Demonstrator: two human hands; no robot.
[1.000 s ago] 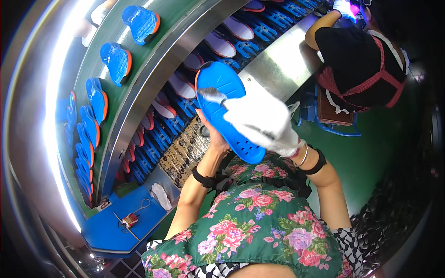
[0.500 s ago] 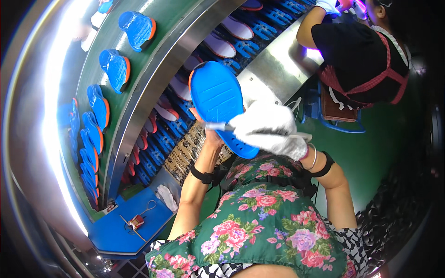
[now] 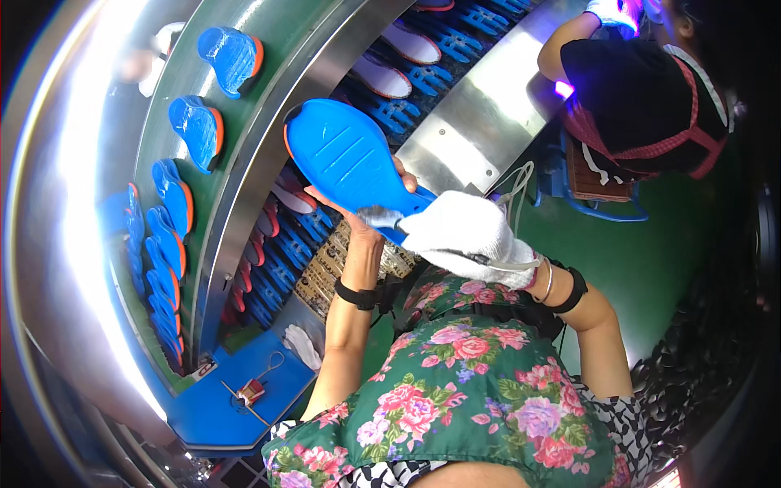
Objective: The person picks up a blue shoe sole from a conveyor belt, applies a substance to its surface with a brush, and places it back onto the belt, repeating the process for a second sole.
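Observation:
A blue shoe sole (image 3: pixel 340 154) with an orange edge and a wet-looking sheen lies tilted in front of me. My bare left hand (image 3: pixel 363 224) is closed round it from below, with fingertips showing past its right edge. My right hand (image 3: pixel 462 234), in a white knitted glove, grips a brush (image 3: pixel 380 217) whose handle is mostly hidden in the glove. The bristles touch or hover just over the sole's narrow near part; I cannot tell which. A pale tube (image 3: pixel 517 265) runs along the gloved hand toward the wrist.
A green conveyor belt (image 3: pixel 272 26) at the left carries several blue soles (image 3: pixel 232 61). Beyond the metal rail, shoe uppers (image 3: pixel 382 77) stand on a rack with blue holders. A co-worker (image 3: pixel 643 106) sits at the upper right. A blue table (image 3: pixel 195 415) holds a small tool and glove.
The sole has shifted left and turned, its wide end now pointing to the upper left. The gloved hand stays near its narrow part with the brush.

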